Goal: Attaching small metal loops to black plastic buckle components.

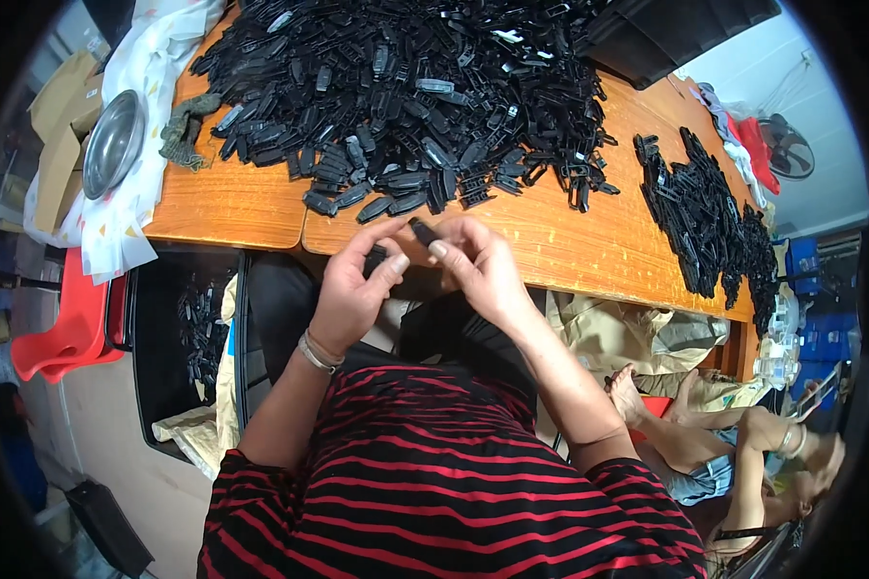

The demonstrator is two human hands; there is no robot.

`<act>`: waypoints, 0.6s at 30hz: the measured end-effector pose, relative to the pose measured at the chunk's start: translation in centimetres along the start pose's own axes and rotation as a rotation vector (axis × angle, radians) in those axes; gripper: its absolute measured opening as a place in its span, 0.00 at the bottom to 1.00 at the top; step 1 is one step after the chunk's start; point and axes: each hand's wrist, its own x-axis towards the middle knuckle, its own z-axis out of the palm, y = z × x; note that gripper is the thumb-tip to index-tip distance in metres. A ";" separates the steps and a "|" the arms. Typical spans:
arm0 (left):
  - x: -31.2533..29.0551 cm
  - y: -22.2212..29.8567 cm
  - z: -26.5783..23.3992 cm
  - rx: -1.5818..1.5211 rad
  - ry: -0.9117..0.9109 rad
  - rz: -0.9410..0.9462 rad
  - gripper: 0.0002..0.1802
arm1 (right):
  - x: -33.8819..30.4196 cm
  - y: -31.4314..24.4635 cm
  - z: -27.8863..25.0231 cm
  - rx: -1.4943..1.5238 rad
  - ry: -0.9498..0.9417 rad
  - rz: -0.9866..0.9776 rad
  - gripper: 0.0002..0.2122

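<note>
My left hand [346, 299] pinches a small black plastic piece [375, 259] between thumb and fingers. Between the thumb and forefinger of my right hand [488, 270] is another oblong black plastic piece [422, 232]. Both hands hover just in front of the table edge, close together, with the two pieces apart. Beyond them, a large heap of loose black plastic parts [386, 116] covers the middle of the wooden table [232, 207]. Some of its pieces are oblong shells, others look like open frames.
A second pile of black frame-like parts [690, 222] lies at right. A black bin [676, 39] stands behind. Left are a round shiny dish [114, 145], a red chair [77, 323] and a black crate [145, 386] below the table. Another person [724, 454] sits low at right.
</note>
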 end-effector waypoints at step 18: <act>0.2 -1.8 -0.3 -0.338 0.064 -0.097 0.09 | 5.4 4.8 -11.5 -0.962 0.279 -0.270 0.11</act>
